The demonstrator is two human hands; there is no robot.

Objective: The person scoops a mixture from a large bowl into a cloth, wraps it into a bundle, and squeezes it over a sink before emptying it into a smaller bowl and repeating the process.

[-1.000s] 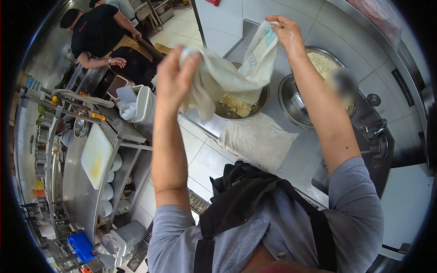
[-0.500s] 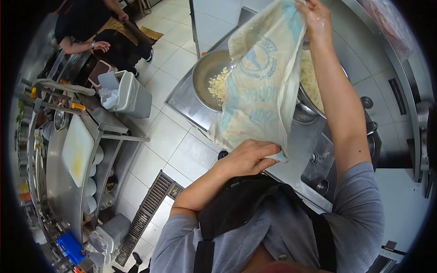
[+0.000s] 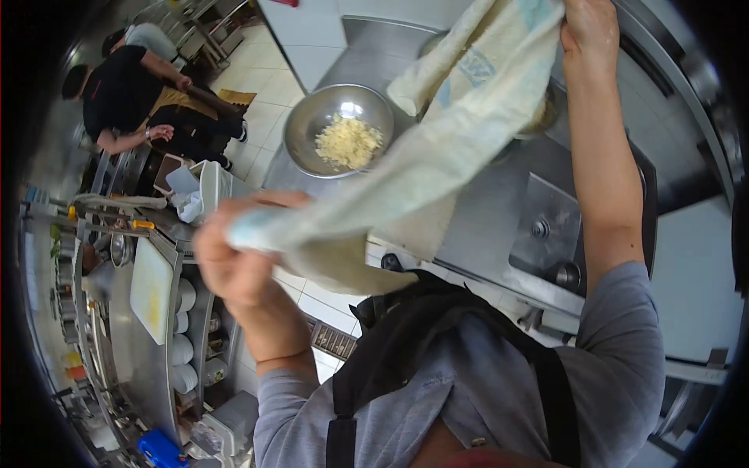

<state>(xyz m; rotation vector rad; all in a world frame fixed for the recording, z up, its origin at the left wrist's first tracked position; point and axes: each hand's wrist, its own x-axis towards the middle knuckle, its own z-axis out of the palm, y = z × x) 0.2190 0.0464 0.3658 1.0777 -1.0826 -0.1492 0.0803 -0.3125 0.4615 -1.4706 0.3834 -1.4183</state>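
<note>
A pale cloth (image 3: pixel 468 125) with blue-green edges and a faded print is stretched between my two hands. My left hand (image 3: pixel 250 242), blurred by motion, is closed round its lower left end. At the upper right my right hand (image 3: pixel 591 27) grips the other end. Below and beyond the cloth, a steel bowl (image 3: pixel 300 129) holds pale yellow crumbly pieces (image 3: pixel 349 143) on the steel counter (image 3: pixel 484 226). Part of another bowl with pale contents (image 3: pixel 546 117) shows behind the cloth; most of it is hidden.
A sink (image 3: pixel 542 226) with a small metal cup (image 3: pixel 568 274) lies at the right. Two people (image 3: pixel 129 90) stand at the upper left. A bin (image 3: pixel 214 183) and a shelf unit with a cutting board (image 3: pixel 150 292) and stacked bowls are on the left.
My left hand has swung left and up, stretching the cloth sideways. My right hand has shifted right. The bowl of crumbly pieces is more uncovered. A second person has come into view.
</note>
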